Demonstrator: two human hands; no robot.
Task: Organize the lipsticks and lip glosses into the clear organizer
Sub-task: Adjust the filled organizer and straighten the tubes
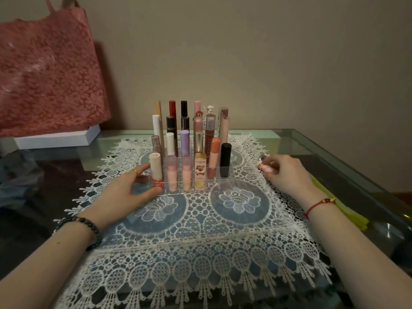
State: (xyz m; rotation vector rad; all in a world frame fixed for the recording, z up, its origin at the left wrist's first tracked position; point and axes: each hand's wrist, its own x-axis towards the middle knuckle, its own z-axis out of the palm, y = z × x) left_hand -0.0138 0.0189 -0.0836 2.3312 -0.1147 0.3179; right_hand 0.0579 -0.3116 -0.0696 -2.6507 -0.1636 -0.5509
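Head view. The clear organizer (214, 175) stood on a white lace mat (200, 230) over the glass surface (334, 152), its compartments filled with upright lipsticks and lip glosses (185, 134) in stepped rows; the front right compartment appeared vacant. The left hand (131, 188) lay open against the organizer's left front corner, thumb and fingers touching its wall. The right hand (287, 172), resting at the mat's right edge, was curled around a small pink tube (264, 165) with a silvery end. A pink lace bag (49, 79) stood at rear left.
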